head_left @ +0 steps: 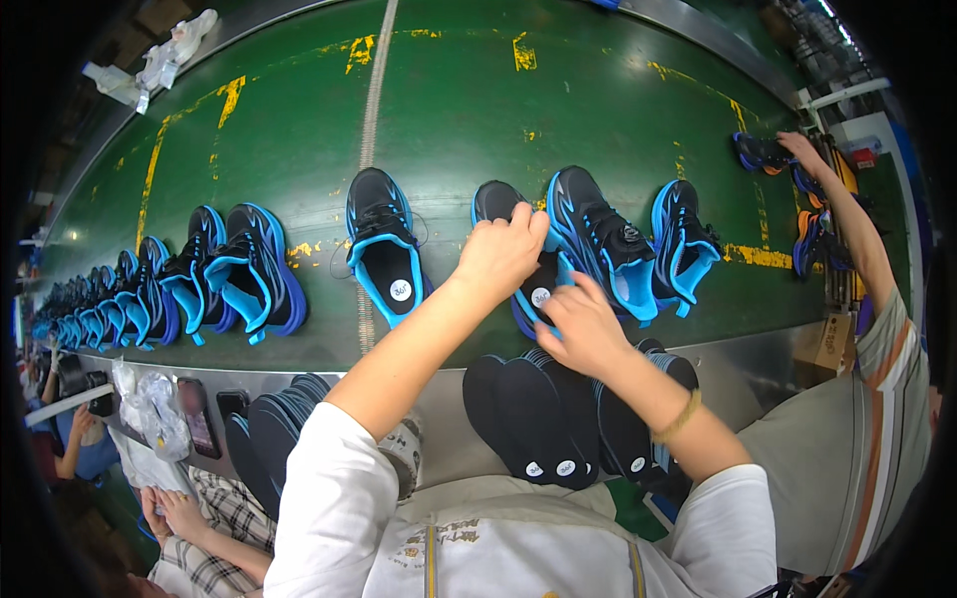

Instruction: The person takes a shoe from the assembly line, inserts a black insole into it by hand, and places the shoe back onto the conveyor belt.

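Observation:
In front of me a black and blue sneaker [495, 199] lies on the green belt with its toe pointing away. My left hand [506, 247] is closed on its upper around the laces and tongue, which it mostly hides. My right hand [586, 324] grips the shoe's heel opening, with bent fingers at the collar. Between the hands shows a black insole [540, 297] with a round white sticker, inside the shoe. Just right of it stand two more sneakers, a near one [590, 214] and a farther one [684, 234]. Another sneaker [384, 244] with a stickered insole sits to the left.
Many similar sneakers [254, 264] line the belt [449, 110] leftward. Stacks of black insoles [523, 414] lie along the metal edge before me, with more insoles [279, 429] at left. A tape roll [404, 453] is beside my left arm. A co-worker's arm [847, 214] reaches toward shoes at right.

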Demonstrator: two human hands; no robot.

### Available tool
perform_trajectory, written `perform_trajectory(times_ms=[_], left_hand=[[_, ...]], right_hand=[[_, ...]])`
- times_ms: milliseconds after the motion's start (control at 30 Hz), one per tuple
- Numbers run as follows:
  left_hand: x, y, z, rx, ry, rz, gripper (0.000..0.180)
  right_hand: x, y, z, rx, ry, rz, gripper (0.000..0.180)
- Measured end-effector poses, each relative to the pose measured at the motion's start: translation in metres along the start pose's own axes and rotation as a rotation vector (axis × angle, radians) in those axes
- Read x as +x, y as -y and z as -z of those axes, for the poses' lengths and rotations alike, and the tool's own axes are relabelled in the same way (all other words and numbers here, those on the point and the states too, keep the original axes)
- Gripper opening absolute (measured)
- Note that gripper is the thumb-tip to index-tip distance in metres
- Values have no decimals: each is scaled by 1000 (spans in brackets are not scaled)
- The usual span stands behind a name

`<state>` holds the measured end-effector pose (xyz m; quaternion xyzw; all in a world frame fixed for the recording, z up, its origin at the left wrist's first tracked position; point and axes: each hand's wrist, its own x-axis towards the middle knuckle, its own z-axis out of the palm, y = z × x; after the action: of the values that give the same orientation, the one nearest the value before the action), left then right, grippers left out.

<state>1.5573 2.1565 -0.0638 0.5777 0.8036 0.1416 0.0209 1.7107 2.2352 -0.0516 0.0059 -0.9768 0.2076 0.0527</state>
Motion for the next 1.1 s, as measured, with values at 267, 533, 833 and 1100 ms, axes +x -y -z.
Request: perform_trajectory(times_ms=[267,533,833,1100], left_hand=[[-32,-22,10,-76,-63,-137,29],[-11,28,34,-11,-158,-7,12],[14,48,118,-1367,-674,452,16],[27,-87,-5,-1274,-156,432,29]], right_hand=[[-79,22,-17,100,-273,-309,13],[-53,61,6,89,-327,-310,46],[-173,104,-7,90,-17,-504,48],[-174,101,29,644,-150,-680,44]])
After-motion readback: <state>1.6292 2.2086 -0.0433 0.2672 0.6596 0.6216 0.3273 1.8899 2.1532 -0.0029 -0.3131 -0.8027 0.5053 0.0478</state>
